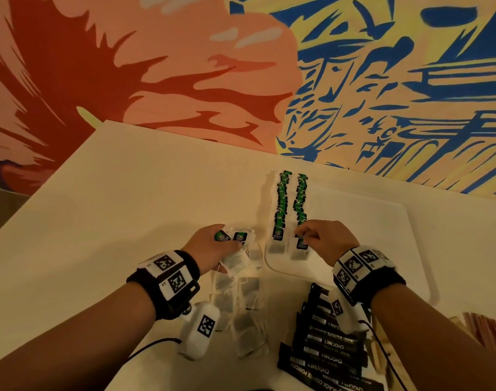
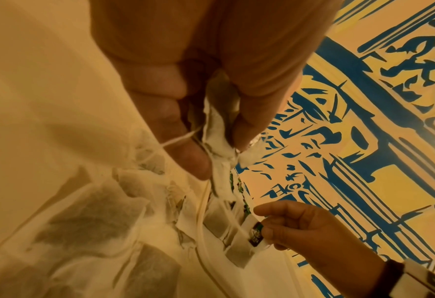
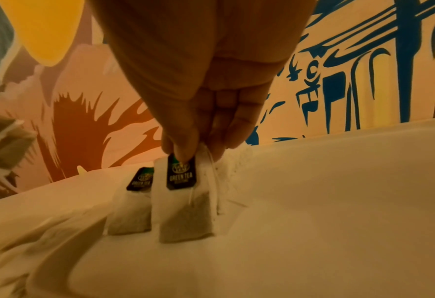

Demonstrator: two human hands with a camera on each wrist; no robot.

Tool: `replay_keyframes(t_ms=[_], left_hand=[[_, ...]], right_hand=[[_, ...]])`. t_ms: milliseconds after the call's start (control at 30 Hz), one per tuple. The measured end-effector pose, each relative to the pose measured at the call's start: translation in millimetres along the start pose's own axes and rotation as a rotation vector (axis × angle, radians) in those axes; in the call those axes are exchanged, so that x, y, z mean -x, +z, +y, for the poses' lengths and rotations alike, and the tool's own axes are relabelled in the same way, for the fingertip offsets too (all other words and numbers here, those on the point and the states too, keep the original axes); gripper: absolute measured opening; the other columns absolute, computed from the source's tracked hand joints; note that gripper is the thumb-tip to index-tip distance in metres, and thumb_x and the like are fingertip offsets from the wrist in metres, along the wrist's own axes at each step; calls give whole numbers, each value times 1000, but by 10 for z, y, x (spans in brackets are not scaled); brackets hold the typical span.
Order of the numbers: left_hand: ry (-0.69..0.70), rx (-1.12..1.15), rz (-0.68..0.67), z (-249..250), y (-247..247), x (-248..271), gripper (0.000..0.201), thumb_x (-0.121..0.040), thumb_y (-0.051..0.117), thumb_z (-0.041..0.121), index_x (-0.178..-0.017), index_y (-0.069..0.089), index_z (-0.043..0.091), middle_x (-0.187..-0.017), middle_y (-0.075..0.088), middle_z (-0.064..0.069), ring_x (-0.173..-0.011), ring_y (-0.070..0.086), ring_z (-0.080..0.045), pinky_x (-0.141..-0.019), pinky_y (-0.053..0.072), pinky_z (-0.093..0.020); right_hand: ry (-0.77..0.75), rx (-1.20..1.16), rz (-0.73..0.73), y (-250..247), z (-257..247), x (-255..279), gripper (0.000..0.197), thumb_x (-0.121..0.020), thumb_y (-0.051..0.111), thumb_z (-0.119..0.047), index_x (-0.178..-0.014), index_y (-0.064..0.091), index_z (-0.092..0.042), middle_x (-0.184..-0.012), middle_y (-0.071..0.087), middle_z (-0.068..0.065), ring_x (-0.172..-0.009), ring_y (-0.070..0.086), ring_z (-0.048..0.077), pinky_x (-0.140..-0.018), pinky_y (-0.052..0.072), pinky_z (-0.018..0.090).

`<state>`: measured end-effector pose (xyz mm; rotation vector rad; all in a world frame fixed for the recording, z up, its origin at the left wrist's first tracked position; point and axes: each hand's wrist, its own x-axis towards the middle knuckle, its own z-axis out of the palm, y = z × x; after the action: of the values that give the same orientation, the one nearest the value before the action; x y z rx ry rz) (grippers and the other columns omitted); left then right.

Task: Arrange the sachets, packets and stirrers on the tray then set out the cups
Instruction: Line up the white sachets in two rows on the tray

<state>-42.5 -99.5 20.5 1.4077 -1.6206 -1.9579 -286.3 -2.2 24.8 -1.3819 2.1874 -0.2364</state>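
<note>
Right grip (image 1: 323, 238) pinches a green tea bag (image 3: 185, 201) by its tag, setting it at the near end of the right row on the white tray (image 1: 382, 221). Left grip (image 1: 210, 246) clutches a bunch of tea bags (image 1: 235, 249) over the worktop (image 1: 100, 207); black coffee sachets (image 1: 325, 348) lie near.

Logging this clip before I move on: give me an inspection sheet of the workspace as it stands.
Surface: white table, wall behind.
Job's things: white tray with two rows of green tea bags; loose tea bags and black coffee sachets on the table near the tray; wooden stirrers at right, mostly hidden; no cups seen.
Clutter: nothing seen.
Grip: left hand holds a bunch of tea bags; right hand pinches one tea bag at the right row's near end.
Cables: black leads from the wrist cameras.
Surroundings: painted mural, red and blue.
</note>
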Motion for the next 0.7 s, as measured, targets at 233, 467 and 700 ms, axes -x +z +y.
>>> replay_keyframes(t_ms=[233,467,700], left_hand=[[-2,-49,-17,46,65,-3,10,-85,69,10,-90,63,16,-91,67,-11,-84,67,-31,-76,57,-53],[-3,-69,-40,51,126,-16,16,-84,69,8,-97,63,15,-91,66,-9,-80,66,-26,-72,59,-47],[33,-69,-93,41,220,8,20,-82,71,5,-91,63,21,-78,64,-2,-60,64,-13,-49,53,-27]], right_hand=[[-4,-45,41,45,67,-26,27,-92,51,-16,-110,65,-30,-111,68,-4,-95,62,13,-86,49,29],[-125,-179,165,51,-105,110,20,-93,58,-26,-111,66,-27,-101,62,-10,-88,55,3,-80,42,20],[-197,-455,-11,261,-493,204,38,-80,74,-27,-115,62,-33,-99,65,-12,-87,60,-6,-72,42,5]])
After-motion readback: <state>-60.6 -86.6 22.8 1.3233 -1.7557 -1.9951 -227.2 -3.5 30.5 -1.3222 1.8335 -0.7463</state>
